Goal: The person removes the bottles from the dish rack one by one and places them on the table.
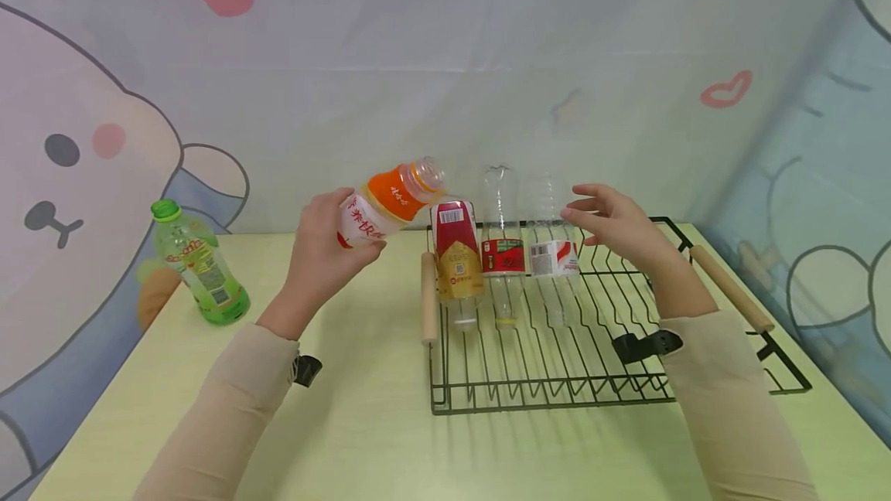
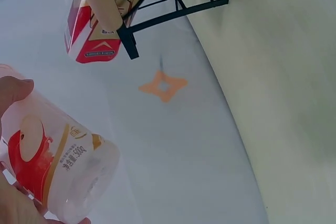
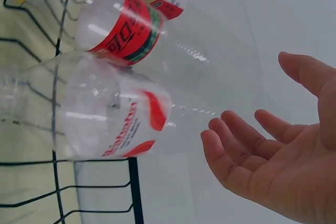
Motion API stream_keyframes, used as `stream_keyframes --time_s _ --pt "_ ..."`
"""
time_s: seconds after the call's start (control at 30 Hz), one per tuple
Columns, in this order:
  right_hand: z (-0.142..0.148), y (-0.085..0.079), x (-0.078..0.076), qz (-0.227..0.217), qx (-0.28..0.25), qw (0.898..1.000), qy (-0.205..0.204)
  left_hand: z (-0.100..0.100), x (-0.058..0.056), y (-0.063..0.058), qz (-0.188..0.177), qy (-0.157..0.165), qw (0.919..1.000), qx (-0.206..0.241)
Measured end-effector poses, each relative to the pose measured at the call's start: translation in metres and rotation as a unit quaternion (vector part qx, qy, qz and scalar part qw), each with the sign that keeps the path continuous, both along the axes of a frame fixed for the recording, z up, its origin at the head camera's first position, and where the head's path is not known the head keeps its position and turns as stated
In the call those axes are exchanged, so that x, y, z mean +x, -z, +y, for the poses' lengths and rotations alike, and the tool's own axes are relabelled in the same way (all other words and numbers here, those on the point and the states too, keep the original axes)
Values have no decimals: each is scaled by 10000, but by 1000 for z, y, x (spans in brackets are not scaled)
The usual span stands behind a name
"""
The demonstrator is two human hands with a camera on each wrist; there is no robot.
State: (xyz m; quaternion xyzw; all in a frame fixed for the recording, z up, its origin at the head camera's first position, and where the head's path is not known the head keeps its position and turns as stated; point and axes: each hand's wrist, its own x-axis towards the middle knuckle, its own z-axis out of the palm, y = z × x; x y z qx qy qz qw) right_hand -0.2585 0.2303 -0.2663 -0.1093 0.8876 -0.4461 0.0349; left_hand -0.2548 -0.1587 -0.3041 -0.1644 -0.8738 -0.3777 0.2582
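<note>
My left hand (image 1: 323, 242) grips a plastic bottle (image 1: 390, 203) with an orange and white label. The bottle is tilted, its uncapped neck pointing up and to the right, just above the rack's left side. In the left wrist view, the lower end of this bottle (image 2: 79, 169) shows a red and gold print. My right hand (image 1: 616, 223) holds nothing; its fingers are loosely bent beside a clear bottle with a white and red label (image 1: 554, 258). Whether the fingertips touch that bottle's clear base, I cannot tell. This bottle is neck down in the black wire rack (image 1: 543, 408).
A red-labelled clear bottle (image 1: 503, 256) and a red and gold container (image 1: 458, 253) also lean in the rack. Wooden handles (image 1: 429, 298) flank it. A green bottle with a green cap (image 1: 209, 277) stands at the table's left. A printed curtain (image 1: 390, 37) hangs behind.
</note>
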Motion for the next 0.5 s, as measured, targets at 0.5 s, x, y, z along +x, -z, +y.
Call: stream_keyframes --time_s 0.5 --pt "9 24 -11 -323 102 9993 179 -26 -12 20 -317 -325 9947 919"
